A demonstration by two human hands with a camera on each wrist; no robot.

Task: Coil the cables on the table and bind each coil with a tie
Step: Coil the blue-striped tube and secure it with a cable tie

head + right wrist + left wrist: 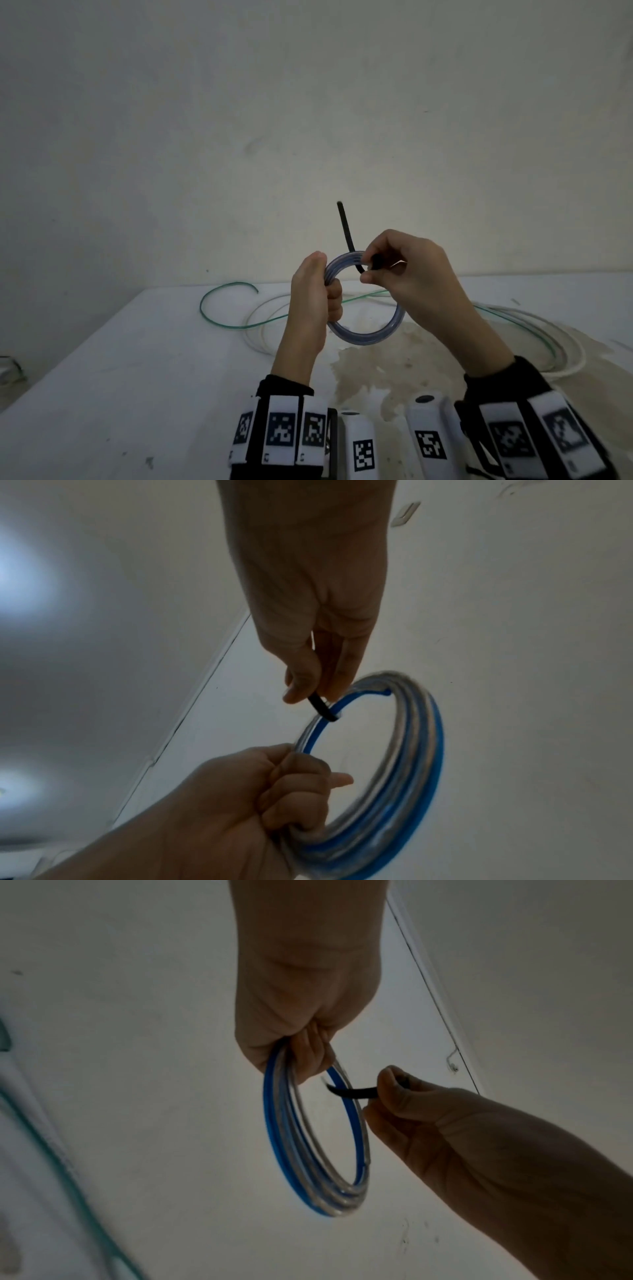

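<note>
A pale, scuffed wall (308, 120) was seen behind a white table (137, 359), whose top was marked by a brownish stain (387, 363) near the front. Loose cables were left lying on the table: a white cable (561, 329) in wide loops toward the right and a green cable (219, 291) curving across the far left part.

A coil (366, 337) of clear and blue cable was held up above the table, between the two hands, its ring standing roughly upright with the opening turned toward the head camera. Its left side was gripped in the left hand (311, 301), with the fingers curled tightly round the bundled turns.

A black tie (346, 226) was passed across the coil's upper right part. Its long free end was pointed up and slightly left, toward the wall, while the other end was pinched between thumb and fingers of the right hand (411, 277), just beside the coil.
</note>
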